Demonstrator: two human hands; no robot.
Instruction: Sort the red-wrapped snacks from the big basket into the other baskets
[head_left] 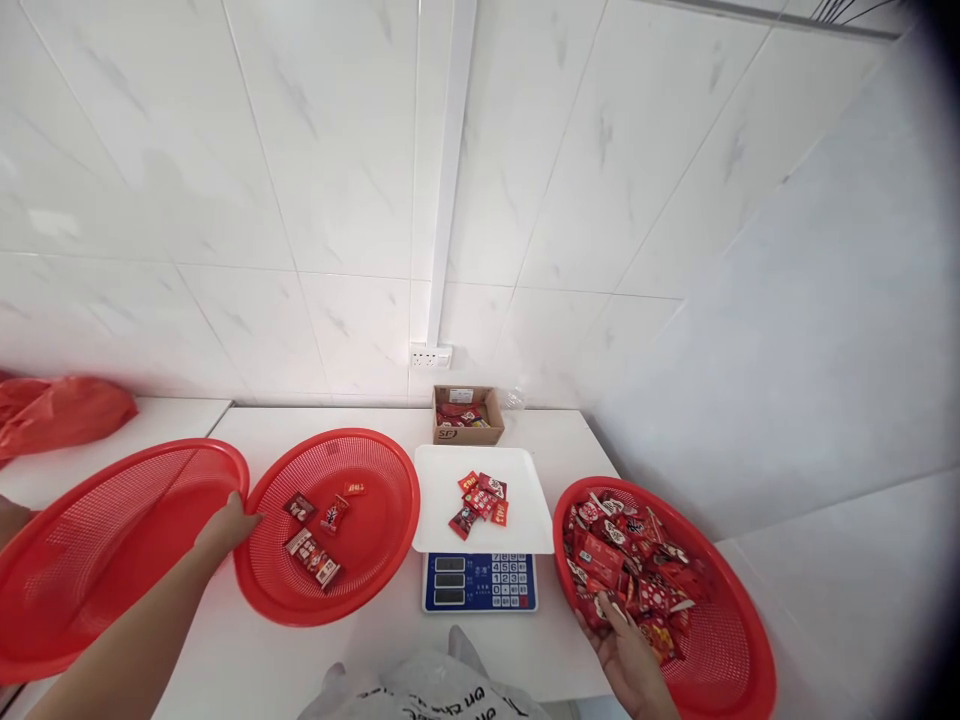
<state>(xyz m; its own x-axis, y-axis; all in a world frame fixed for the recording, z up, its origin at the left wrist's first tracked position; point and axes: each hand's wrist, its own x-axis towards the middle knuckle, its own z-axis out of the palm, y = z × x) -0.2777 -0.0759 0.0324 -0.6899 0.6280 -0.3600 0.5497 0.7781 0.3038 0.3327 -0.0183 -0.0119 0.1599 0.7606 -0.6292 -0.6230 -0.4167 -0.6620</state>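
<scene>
My left hand (227, 527) grips the left rim of the middle red basket (375, 580), which holds several red snack packets (315, 535). My right hand (626, 650) reaches into the right red basket (739, 660), its fingers closed among a heap of red packets (630, 565); what they pinch is not clear. Between the two baskets stands a scale (480, 582) with a white tray (450, 500) carrying several red packets (480, 497).
A third red basket (90, 540) lies at the far left, overlapping the middle one. A small cardboard box (466, 415) with packets sits at the tiled wall under a socket (430, 355). A red plastic bag (60, 410) lies far left; a white printed bag (435, 695) at the near edge.
</scene>
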